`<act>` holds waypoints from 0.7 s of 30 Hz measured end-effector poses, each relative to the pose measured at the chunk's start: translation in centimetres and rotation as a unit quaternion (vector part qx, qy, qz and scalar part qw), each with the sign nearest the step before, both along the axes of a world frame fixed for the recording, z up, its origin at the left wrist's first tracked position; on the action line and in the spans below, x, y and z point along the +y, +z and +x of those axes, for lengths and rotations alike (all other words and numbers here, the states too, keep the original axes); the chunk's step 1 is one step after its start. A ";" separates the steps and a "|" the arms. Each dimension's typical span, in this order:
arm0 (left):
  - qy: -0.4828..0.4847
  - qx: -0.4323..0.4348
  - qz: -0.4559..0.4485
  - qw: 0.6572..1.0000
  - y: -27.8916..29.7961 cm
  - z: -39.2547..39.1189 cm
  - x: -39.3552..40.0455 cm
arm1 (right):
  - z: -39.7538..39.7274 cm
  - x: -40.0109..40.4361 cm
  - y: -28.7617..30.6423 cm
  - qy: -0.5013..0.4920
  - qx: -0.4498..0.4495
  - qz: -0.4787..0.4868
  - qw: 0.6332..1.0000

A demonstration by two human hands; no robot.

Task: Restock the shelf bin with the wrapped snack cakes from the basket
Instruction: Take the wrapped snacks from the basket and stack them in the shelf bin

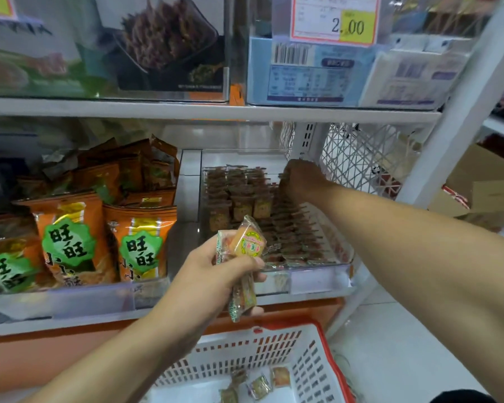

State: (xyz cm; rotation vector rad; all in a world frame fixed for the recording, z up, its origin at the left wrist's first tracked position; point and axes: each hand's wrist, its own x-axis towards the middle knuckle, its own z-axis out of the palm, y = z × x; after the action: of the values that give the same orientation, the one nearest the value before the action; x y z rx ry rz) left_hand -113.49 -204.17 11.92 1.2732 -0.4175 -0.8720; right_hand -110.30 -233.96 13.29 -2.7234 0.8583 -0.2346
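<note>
Holding wrapped yellow snack cakes (245, 257) pinched upright, left hand (216, 274) waits just before the clear shelf bin (317, 279); right hand's (303, 181) grip, deep inside, can't be told.

Shelf bin (317, 279), clear plastic, mid-right of frame, w/ rows of wrapped snack cakes (291, 228) standing on edge, packed tight front to back. Handful of wrapped cakes (246, 248) at centre frame, clear wrappers w/ yellow-green label, tilted. White basket (312, 365) w/ red rim at bottom centre; a few loose cakes (258, 386) lie flat on its floor.
</note>
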 end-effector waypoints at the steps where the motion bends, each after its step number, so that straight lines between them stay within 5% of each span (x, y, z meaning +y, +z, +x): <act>1: 0.001 -0.001 0.002 1.000 -0.1 0.2 -0.1 | 0.7 -0.3 -0.1 0.005 -0.005 0.006 1.000; 9: 0.018 0.015 0.016 1.000 -0.6 0.7 -0.7 | 2.1 -0.2 -1.8 -0.098 -0.150 0.233 0.956; 15: 0.025 0.023 0.020 0.999 -0.7 1.0 -0.4 | 0.9 0.3 -3.2 -0.025 -0.143 0.176 0.974; 21: 0.024 0.024 0.024 0.999 -0.7 0.9 -0.5 | 1.7 0.8 -3.1 -0.062 -0.117 0.121 0.984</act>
State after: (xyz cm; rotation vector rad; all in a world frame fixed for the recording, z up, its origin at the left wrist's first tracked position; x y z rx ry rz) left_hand -112.60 -204.64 11.23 1.2988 -0.3289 -0.8740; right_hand -108.56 -233.15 10.15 -2.3648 0.9234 -0.4378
